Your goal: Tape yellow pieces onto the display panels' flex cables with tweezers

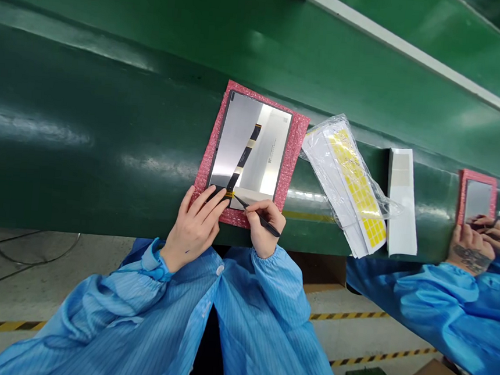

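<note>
A silver display panel (259,153) lies on a pink foam pad (295,139) on the green conveyor belt (105,140). A black flex cable (244,155) runs across the panel's back, with a small yellow tape piece (230,194) at its lower end. My left hand (194,226) rests on the panel's near edge, fingers stretched out and pressing beside the yellow tape. My right hand (264,227) is closed around black tweezers (256,214), whose tip touches the tape.
A clear bag of yellow sticker sheets (355,185) and a white backing strip (401,206) lie to the right. Further right, a co-worker's hands (481,243) in blue sleeves work on another panel on pink foam (476,198). Boxes stand on the floor below.
</note>
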`<action>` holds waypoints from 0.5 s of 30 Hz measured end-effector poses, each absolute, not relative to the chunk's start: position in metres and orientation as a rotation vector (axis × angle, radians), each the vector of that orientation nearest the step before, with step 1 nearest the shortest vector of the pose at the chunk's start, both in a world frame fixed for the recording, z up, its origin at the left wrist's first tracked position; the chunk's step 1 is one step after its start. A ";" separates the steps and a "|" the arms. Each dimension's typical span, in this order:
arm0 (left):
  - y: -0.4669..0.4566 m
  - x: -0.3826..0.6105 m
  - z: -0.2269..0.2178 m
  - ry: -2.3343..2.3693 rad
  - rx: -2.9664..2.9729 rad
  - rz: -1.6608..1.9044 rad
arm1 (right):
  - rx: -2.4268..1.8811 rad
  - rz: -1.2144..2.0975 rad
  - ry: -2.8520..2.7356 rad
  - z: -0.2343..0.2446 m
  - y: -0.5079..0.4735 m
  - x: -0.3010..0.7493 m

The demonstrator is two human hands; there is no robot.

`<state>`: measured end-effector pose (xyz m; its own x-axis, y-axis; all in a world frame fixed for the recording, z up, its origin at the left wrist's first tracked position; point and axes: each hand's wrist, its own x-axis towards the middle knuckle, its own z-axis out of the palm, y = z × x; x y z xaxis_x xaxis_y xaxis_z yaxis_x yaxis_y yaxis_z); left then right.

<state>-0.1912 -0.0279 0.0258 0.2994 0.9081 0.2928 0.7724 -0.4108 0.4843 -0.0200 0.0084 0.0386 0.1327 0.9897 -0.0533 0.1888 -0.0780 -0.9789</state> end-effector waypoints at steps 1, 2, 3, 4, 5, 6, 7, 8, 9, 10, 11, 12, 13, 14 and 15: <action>-0.028 -0.191 0.026 1.537 2.328 0.757 | -1.458 1.065 -1.221 0.039 0.009 -0.020; -0.028 -0.191 0.027 1.539 2.337 0.742 | -1.459 1.068 -1.222 0.039 0.009 -0.020; -0.028 -0.191 0.027 1.542 2.343 0.732 | -1.460 1.070 -1.223 0.039 0.009 -0.020; -0.028 -0.191 0.027 1.544 2.347 0.729 | -1.463 1.072 -1.224 0.039 0.009 -0.020; -0.028 -0.191 0.027 1.546 2.349 0.731 | -1.468 1.073 -1.225 0.039 0.009 -0.020; -0.027 -0.191 0.027 1.548 2.350 0.732 | -1.474 1.074 -1.227 0.040 0.009 -0.020; -0.027 -0.190 0.027 1.547 2.353 0.730 | -1.482 1.073 -1.228 0.040 0.009 -0.020; -0.027 -0.190 0.027 1.544 2.358 0.726 | -1.490 1.070 -1.230 0.039 0.009 -0.020; -0.027 -0.190 0.027 1.540 2.364 0.721 | -1.496 1.067 -1.231 0.039 0.009 -0.020; -0.027 -0.191 0.027 1.536 2.370 0.717 | -1.501 1.064 -1.233 0.039 0.009 -0.020; -0.028 -0.191 0.027 1.532 2.376 0.717 | -1.504 1.060 -1.235 0.039 0.009 -0.020; -0.028 -0.191 0.027 1.530 2.380 0.725 | -1.507 1.056 -1.238 0.038 0.009 -0.021; -0.028 -0.191 0.026 1.529 2.380 0.738 | -1.509 1.054 -1.240 0.038 0.009 -0.021; -0.028 -0.192 0.025 1.530 2.377 0.755 | -1.512 1.052 -1.242 0.038 0.009 -0.021; -0.029 -0.192 0.025 1.528 2.374 0.775 | -1.515 1.050 -1.244 0.037 0.009 -0.021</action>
